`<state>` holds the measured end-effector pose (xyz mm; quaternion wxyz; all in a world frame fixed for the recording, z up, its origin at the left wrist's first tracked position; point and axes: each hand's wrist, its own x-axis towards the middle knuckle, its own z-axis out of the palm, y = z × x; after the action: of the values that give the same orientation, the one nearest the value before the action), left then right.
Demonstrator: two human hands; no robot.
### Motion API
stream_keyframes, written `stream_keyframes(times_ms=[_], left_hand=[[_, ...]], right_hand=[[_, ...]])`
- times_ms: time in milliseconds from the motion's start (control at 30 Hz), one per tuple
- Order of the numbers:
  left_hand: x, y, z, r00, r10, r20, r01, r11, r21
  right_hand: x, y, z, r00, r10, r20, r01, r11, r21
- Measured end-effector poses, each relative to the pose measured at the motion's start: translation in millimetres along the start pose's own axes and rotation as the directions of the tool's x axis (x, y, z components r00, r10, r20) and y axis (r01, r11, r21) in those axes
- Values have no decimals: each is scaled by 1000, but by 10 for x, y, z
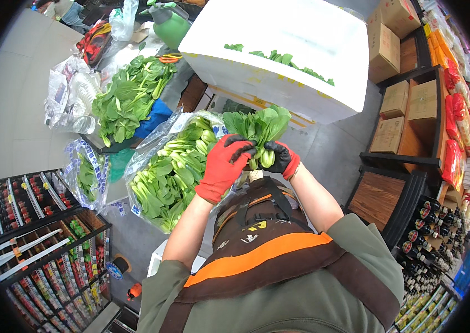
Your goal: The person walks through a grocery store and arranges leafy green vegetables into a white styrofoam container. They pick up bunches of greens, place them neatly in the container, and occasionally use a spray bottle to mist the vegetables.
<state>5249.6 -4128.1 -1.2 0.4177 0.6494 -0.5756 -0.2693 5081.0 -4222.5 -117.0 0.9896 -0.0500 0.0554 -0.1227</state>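
Both hands wear red work gloves with black-coated fingers. My left hand (228,162) grips a small bunch of bok choy (260,127) in front of my apron, leaves pointing away from me. On the other side of the pale stems, my right hand (283,158) has its fingers closed on the same bunch. Left of my hands lies a large clear plastic bag (129,166), opened out and full of bok choy (176,166). Beyond the bunch stands a white foam box (260,79) with green leaves showing above its near wall.
A loose leafy pile (131,93) lies on the left table with orange-handled scissors (170,58), a plastic bottle (72,124) and a green pump sprayer (170,26). A smaller bag of greens (87,175) sits nearer. Stocked shelves (47,249) flank the left; cartons (387,54) stand right.
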Motion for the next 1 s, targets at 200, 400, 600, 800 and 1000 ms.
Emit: stream_keyframes(times_ms=[200,400,600,800,1000], left_hand=[[-380,-176,-47,937,-334,-99,248,838,-487],[-719,42,-175,984,17,-179,-27,998,-56],[-1034,-139,-170,992,-64,-109,58,997,-55],[-1257,-192,-80,976,-192,-104,123,878,-462],[-1307,-212,-35,973,-206,-107,115,828,-548]], right_hand=[[28,295,301,999,-21,-46,23,998,59],[-71,595,505,994,-32,-106,35,999,27],[-148,910,451,996,-10,-93,13,999,39],[-306,1064,618,991,-53,-125,57,998,28],[-424,1009,687,997,-40,-72,43,998,42]])
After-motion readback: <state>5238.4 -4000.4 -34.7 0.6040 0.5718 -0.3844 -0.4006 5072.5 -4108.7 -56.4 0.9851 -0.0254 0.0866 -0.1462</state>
